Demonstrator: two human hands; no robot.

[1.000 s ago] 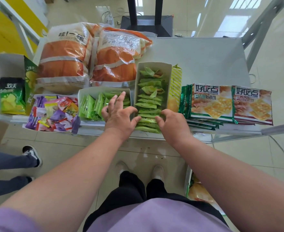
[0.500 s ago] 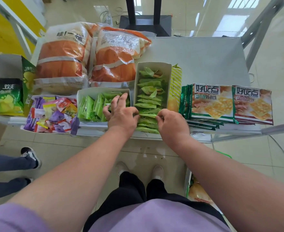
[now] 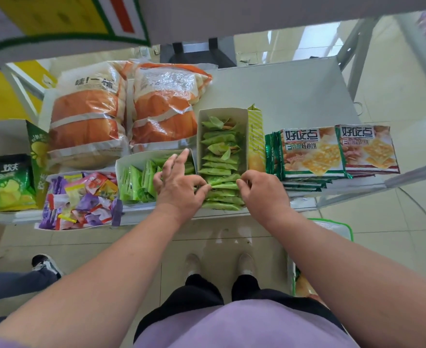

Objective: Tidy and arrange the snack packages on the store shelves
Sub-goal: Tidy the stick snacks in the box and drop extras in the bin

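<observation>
Tall white box [image 3: 244, 116] of green sachets [image 3: 219, 159], shelf front, centre. Left hand [image 3: 179, 187]: thumb and forefinger pinching one sachet [image 3: 223, 179] by its left end, other fingers spread, formerly flatter. Right hand [image 3: 262, 189]: pinching right end. View now tilted up, upper shelf edge [image 3: 206, 18] newly visible.

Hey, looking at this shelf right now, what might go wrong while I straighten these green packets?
1. The tall white carton of green triangular packets sits at the shelf's front edge; tugging with the left hand and right hand may pull it off.
2. The tray of purple, red and yellow candies seems to overhang that edge and might tip if bumped.
</observation>
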